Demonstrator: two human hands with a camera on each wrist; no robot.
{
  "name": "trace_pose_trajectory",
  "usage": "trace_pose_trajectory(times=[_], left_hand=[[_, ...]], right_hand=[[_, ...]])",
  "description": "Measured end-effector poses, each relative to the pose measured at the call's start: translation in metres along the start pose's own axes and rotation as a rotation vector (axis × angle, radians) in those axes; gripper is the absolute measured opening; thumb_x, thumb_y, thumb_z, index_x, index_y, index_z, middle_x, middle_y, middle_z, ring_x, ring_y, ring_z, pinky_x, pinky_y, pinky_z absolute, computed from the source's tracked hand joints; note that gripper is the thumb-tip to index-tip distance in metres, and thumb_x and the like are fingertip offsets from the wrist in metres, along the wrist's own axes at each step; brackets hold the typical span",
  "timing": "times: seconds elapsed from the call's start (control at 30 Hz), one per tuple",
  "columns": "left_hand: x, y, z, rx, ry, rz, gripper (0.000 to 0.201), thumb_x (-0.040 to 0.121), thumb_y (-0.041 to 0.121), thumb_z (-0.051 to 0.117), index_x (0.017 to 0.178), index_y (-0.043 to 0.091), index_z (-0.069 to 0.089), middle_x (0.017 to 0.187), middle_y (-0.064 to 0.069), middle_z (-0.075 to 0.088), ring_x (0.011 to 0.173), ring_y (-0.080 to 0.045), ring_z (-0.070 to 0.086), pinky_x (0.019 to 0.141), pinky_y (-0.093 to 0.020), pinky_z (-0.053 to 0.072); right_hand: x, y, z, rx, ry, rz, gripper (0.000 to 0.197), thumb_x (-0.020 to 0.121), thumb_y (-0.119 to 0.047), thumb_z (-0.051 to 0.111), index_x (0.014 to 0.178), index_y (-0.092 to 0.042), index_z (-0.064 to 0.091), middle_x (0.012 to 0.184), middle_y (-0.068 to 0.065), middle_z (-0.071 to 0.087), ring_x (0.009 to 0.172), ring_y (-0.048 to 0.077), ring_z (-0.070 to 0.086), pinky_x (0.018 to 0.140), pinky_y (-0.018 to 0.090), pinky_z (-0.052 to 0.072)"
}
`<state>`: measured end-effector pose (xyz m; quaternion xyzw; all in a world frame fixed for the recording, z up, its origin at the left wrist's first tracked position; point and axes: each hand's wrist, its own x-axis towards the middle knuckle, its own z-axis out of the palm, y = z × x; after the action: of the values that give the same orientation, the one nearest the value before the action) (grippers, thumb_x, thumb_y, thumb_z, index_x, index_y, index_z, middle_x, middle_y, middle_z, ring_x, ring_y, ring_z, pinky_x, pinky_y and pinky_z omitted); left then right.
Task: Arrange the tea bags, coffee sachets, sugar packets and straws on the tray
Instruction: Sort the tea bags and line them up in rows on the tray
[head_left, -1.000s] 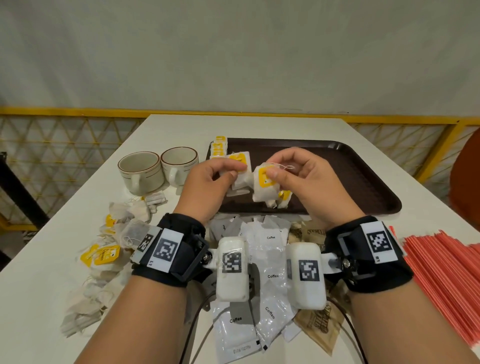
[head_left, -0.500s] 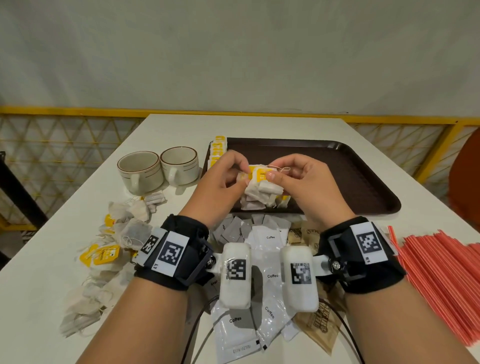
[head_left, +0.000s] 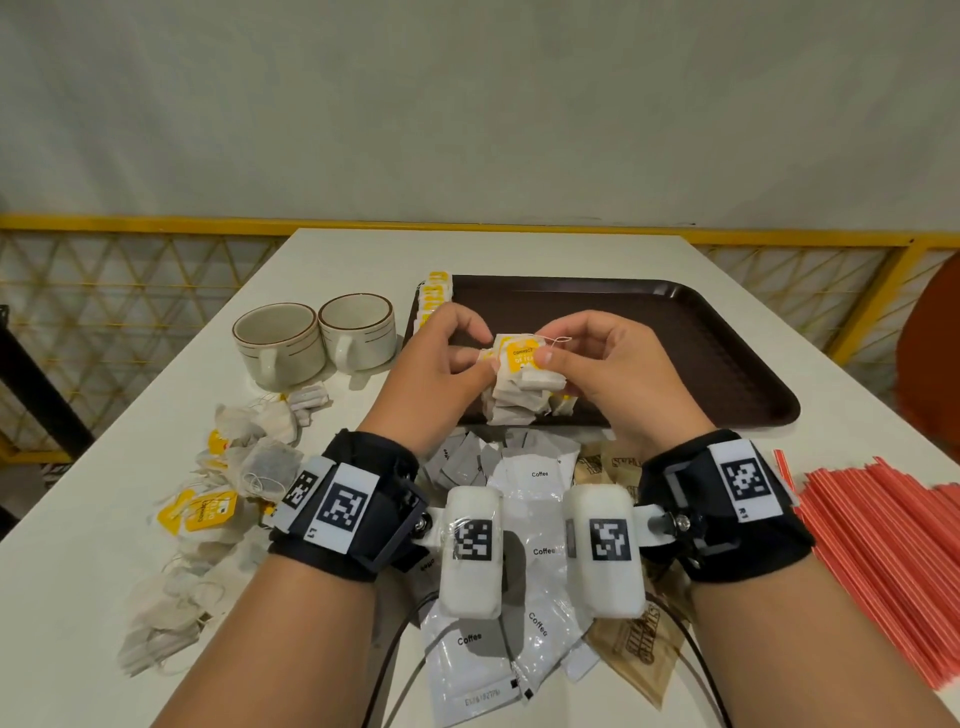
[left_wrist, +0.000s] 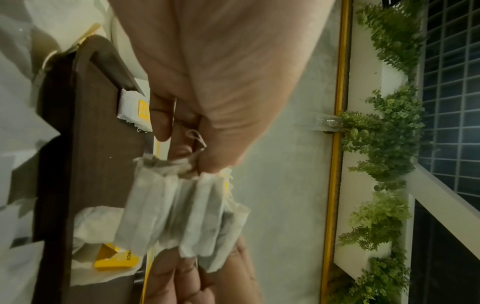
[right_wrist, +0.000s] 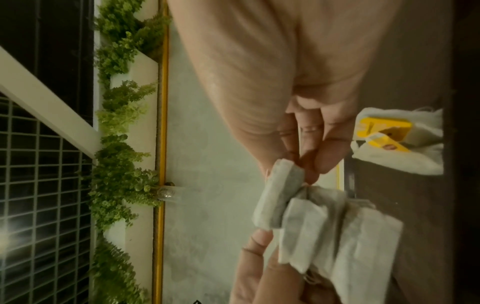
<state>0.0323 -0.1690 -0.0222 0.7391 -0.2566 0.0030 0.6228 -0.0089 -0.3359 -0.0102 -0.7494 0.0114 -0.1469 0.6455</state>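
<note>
1. Stretching away from the person, a white table (head_left: 509, 254) carries a dark brown tray (head_left: 675, 332) at its middle, with a grey wall and a yellow railing behind it.
2. Two cups (head_left: 311, 340) stand left of the tray; loose tea bags (head_left: 228, 483) lie scattered on the table's left side.
3. White coffee sachets (head_left: 524, 499) and brown sugar packets (head_left: 634, 644) lie near the wrists, and red straws (head_left: 883, 551) lie on the right.
4. A row of tea bags with yellow tags (head_left: 434, 293) stands along the tray's left edge.
5. The left hand (head_left: 436, 364) and the right hand (head_left: 608, 364) both pinch a bunch of tea bags (head_left: 519, 387) over the tray's near edge; each grip closes on its top, the thumbs against a yellow tag.
6. The wrist views show the bags hanging fanned out below the fingertips (left_wrist: 161, 127), with green plants along the wall beyond.
7. Compared with a second ago, the two separate bunches are now pressed into one, and the hands have come together.
</note>
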Motion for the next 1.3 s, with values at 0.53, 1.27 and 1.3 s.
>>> trace_pose_trajectory(times=[0.53,1.27,1.3], left_hand=[[0.002,-0.003,-0.002,0.088,-0.011,0.054,0.034,0.086,-0.01,0.051,0.075,0.02,0.065,0.077,-0.006,0.065,0.072,-0.013,0.058,0.071,-0.023,0.046],[0.006,-0.005,-0.012,-0.006,0.237,-0.104,0.026,0.087,0.012,0.067,0.107,0.022,0.052,0.082,-0.012,0.071,0.07,-0.021,0.063,0.06,-0.022,0.05],[0.006,-0.004,-0.013,-0.004,0.253,-0.095,0.027,0.087,0.012,0.067,0.107,0.021,0.051,0.084,-0.014,0.071,0.071,-0.022,0.063,0.059,-0.021,0.049]], right_hand=[[0.002,0.004,0.001,0.219,-0.048,0.095,0.026,0.075,0.002,0.074,0.097,-0.01,0.067,0.089,0.012,0.065,0.081,0.019,0.064,0.064,0.026,0.056],[0.044,-0.028,-0.025,-0.166,-0.041,0.149,0.016,0.084,0.002,0.068,0.095,-0.009,0.066,0.084,0.006,0.066,0.075,0.014,0.065,0.064,0.02,0.055],[0.051,-0.027,-0.029,-0.262,-0.051,0.177,0.013,0.084,-0.002,0.069,0.093,-0.011,0.067,0.087,0.007,0.065,0.077,0.015,0.064,0.064,0.02,0.054]])
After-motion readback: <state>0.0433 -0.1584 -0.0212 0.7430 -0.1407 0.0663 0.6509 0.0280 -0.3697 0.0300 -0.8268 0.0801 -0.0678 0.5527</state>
